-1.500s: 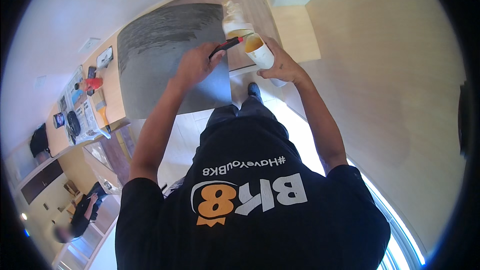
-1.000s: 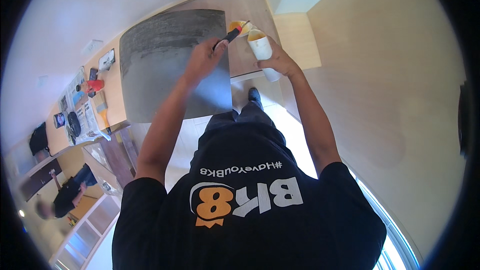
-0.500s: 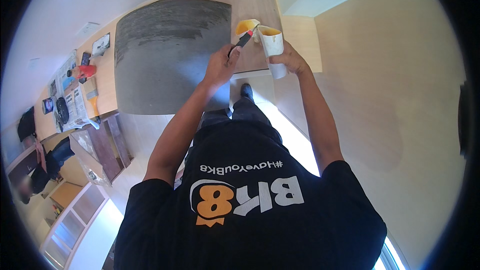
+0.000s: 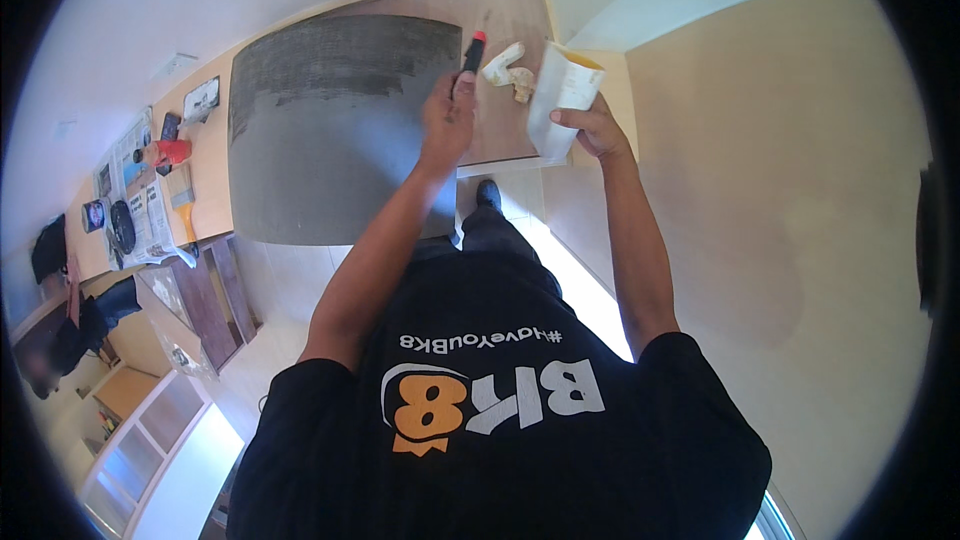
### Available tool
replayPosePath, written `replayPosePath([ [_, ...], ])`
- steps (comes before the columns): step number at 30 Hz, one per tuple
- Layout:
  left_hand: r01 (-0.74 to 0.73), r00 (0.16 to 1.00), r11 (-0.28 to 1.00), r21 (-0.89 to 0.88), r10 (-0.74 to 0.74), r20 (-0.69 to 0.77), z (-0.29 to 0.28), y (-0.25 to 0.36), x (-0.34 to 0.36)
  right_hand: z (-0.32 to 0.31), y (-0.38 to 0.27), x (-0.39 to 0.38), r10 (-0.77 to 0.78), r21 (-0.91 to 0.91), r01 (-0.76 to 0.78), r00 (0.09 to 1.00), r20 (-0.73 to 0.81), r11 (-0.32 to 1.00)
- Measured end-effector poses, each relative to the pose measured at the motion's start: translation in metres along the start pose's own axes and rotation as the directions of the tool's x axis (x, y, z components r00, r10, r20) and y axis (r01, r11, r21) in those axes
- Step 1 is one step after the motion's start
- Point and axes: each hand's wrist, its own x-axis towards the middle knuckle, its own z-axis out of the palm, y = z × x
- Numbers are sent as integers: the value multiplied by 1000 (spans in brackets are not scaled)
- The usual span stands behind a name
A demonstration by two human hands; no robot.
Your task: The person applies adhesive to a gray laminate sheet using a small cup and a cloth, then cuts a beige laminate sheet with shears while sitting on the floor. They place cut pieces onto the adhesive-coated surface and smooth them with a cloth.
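My left hand (image 4: 455, 105) is closed on a black tool with a red tip (image 4: 475, 50), its thin end pointing up over a wooden board (image 4: 505, 130). My right hand (image 4: 585, 125) is closed on a white tube (image 4: 560, 95), cut or opened at the top, with yellow inside. Between the two, white and yellowish torn pieces (image 4: 510, 68) are over the board. A dark grey sheet (image 4: 335, 140) with streaked upper part lies to the left of the board, just beside my left hand.
The side counter holds newspaper (image 4: 150, 210), a paintbrush (image 4: 184, 198), a red container (image 4: 172, 151), a phone (image 4: 170, 125) and a tin (image 4: 94, 215). Another person (image 4: 85, 335) is at the far left near cabinetry. A pale wall (image 4: 750, 190) rises at the right.
The tool in my left hand has risen and turned more upright, away from the tube. My right hand has shifted right with the tube, and the white pieces now sit apart from it.
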Motion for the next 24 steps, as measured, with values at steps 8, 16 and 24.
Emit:
replayPosePath([
  [8, 191, 978, 979, 64, -184, -101, -70, 20, -13, 10, 22, -2, -463, -448, 326, 853, -239, 832],
  [16, 123, 947, 983, 136, -75, -313, -181, 27, -19, 16, 62, 10, -547, -550, 330, 784, -292, 767],
  [24, 192, 829, 952, 238, -27, -558, -278, 15, -41, 13, 101, 0, -416, -541, 158, 819, -395, 826],
])
